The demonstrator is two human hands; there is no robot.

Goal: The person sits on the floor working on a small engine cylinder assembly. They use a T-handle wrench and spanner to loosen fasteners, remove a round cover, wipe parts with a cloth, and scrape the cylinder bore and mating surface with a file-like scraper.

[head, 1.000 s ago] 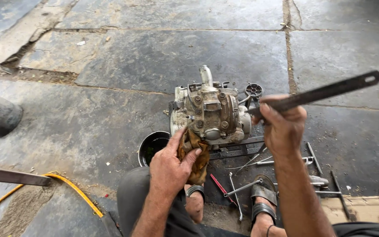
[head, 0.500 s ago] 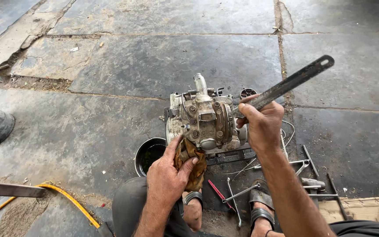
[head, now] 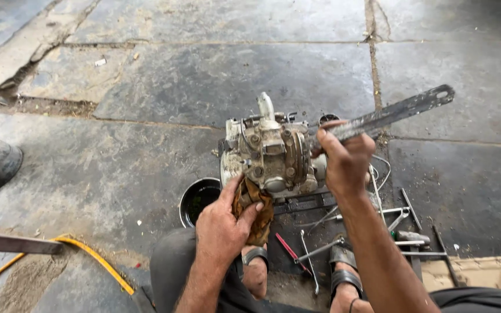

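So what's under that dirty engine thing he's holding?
Under the engine part, a brown rag is pressed by the left hand. Lower down lie spanners and a black bowl. The ground directly beneath is hidden.

No packages, labels, signs, screens visible — bare stone floor only.
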